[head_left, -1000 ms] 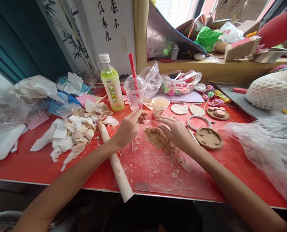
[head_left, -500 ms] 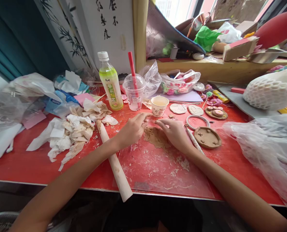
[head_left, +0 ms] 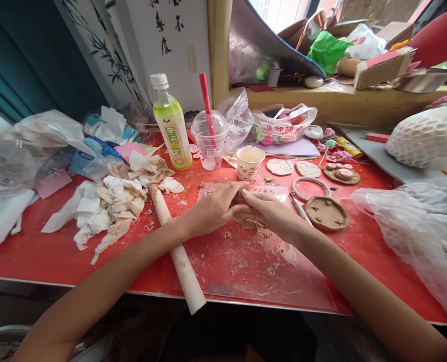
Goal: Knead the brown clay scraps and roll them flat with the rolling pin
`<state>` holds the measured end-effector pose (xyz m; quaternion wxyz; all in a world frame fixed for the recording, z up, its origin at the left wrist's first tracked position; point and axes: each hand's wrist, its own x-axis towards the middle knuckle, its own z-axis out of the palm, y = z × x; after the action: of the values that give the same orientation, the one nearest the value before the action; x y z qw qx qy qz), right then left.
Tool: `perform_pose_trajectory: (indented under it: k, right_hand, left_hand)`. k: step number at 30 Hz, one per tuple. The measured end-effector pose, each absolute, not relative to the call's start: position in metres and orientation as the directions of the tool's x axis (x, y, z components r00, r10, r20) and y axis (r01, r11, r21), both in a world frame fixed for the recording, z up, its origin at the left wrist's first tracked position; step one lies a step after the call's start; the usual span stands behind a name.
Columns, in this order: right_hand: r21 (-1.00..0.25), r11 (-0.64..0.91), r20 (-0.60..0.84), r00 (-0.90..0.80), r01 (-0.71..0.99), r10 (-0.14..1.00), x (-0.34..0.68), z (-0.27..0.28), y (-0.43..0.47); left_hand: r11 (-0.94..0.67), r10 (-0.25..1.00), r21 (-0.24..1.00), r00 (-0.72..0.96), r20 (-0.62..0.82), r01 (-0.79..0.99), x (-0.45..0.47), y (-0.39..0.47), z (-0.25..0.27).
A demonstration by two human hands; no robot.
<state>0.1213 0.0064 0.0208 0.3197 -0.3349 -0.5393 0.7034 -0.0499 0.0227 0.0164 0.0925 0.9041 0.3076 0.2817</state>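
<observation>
My left hand (head_left: 216, 207) and my right hand (head_left: 274, 213) meet over the clear work mat (head_left: 238, 271), fingertips pressed together. Whatever lies between the fingers is hidden or too small to name. Beneath them is a thin, ragged patch of brown clay (head_left: 254, 225), partly covered by the hands. Just behind the fingers stands a paper cup (head_left: 249, 163) of cloudy liquid. To the right lie a pen-like tool (head_left: 302, 210), a pale ring (head_left: 295, 188) and a round clay dish (head_left: 327, 213) with small marks inside. A pale rolling pin (head_left: 184, 269) passes under my left forearm.
Crumpled tissues (head_left: 110, 206) are heaped at the left. Behind stand a drink bottle (head_left: 173, 130) and a plastic cup (head_left: 209, 141) with a red straw. Flat clay discs (head_left: 280, 167) and a decorated clay piece (head_left: 341, 173) sit at the back right, near a plastic bag (head_left: 408, 216).
My hands have come together from slightly apart, the right one moving left and the left one a little right. The camera view has shifted slightly.
</observation>
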Motion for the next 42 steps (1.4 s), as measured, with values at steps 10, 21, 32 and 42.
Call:
perform_pose_trajectory:
  k: [10,21,32,42]
  right_hand:
    - [-0.746,0.250,-0.001,-0.377,0.617,0.926,0.140,0.020,0.027]
    - [0.012,0.307,0.110,-0.306,0.952,0.946,0.150,0.016,0.028]
    - [-0.066,0.230,0.127,-0.220,0.971,0.967,0.156,0.014,0.035]
    - [-0.560,0.520,0.233,-0.480,0.645,0.846,0.142,0.008,0.029]
  left_hand:
    - [-0.595,0.803,0.647,0.394,0.447,0.477,-0.060,0.031,0.034]
    - [-0.601,0.799,0.609,0.380,0.466,0.518,-0.057,0.028,0.037]
    - [-0.492,0.849,0.771,0.417,0.324,0.403,-0.059,0.027,0.029]
    - [-0.461,0.866,0.779,0.408,0.290,0.426,-0.057,0.031,0.034]
